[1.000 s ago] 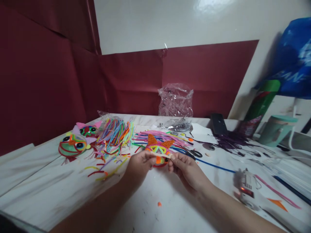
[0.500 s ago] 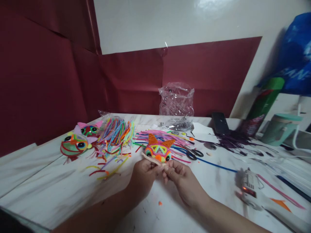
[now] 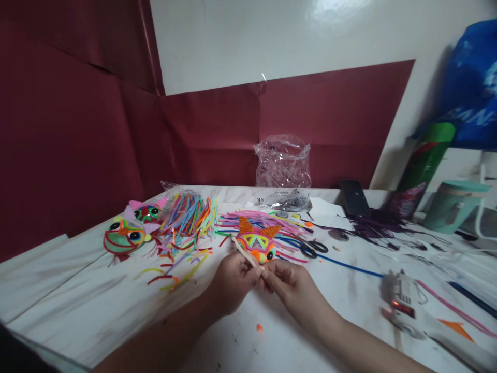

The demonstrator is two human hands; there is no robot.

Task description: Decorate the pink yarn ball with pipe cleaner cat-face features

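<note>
My left hand and my right hand meet at the middle of the white table. Both pinch a short pale pipe cleaner piece that slants up to the left between them. Just behind the fingers lies a colourful pipe cleaner animal face with two orange ears. Neither hand touches that face.
Two finished faces sit at the left beside a heap of coloured pipe cleaners. Scissors, a blue pipe cleaner and a hot glue gun lie to the right. A clear plastic bag, a phone and a teal cup stand further back.
My hands came down from in front of the orange-eared face toward me. The pale piece went from level between my fingers to slanted, and the hands drew closer together.
</note>
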